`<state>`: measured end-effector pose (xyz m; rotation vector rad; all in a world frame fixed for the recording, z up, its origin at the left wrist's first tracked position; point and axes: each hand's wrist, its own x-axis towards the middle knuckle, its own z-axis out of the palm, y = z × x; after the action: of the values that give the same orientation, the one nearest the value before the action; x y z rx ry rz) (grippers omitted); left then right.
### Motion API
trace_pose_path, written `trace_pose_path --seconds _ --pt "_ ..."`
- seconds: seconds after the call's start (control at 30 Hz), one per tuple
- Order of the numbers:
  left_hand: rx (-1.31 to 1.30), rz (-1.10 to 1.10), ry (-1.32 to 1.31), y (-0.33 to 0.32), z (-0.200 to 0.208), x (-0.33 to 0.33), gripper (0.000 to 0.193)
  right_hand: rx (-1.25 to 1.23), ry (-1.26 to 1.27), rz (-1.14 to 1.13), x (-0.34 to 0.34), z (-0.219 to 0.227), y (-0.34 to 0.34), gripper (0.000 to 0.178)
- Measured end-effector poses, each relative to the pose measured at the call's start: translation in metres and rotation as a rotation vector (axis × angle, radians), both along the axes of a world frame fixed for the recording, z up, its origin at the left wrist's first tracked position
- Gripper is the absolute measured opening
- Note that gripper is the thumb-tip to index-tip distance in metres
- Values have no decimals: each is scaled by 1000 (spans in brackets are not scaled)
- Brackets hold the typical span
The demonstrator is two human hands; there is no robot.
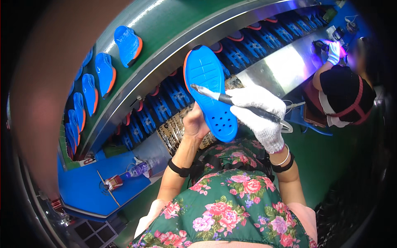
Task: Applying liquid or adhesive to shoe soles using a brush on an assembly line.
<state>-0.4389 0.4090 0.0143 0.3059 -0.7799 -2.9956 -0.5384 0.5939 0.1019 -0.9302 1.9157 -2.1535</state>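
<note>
My bare left hand [196,123] grips a blue shoe sole [206,78] from its left side and holds it up in front of me. The sole has an orange side edge, a black patch at its top end, and several small holes near its lower end. Most of my left fingers are hidden behind it. In a white knitted glove, my right hand [261,113] closes round the dark handle of a brush [225,98]. Its pale, worn tip lies over the left part of the sole; whether it touches the surface I cannot tell.
Blue soles with orange edges [128,45] lie on a green conveyor belt [165,20] at upper left. More soles fill the shelf [244,51] under its metal rail. A blue table [87,186] holds a bottle [138,169]. At right, a co-worker [343,91] works under purple light.
</note>
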Motion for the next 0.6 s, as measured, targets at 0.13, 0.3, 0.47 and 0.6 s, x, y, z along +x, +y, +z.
trace_pose_path --seconds 0.13,0.3,0.47,0.6 --pt "295 3 -4 6 -8 3 94 89 56 -52 0 -1 3 19" --pt "520 83 -40 19 10 -5 108 135 248 -108 -4 -2 -4 18" --pt "604 -103 243 31 4 1 107 246 597 -248 -5 -10 -1 25" --pt "-235 84 -299 53 19 4 101 298 699 -206 11 -8 0 37"
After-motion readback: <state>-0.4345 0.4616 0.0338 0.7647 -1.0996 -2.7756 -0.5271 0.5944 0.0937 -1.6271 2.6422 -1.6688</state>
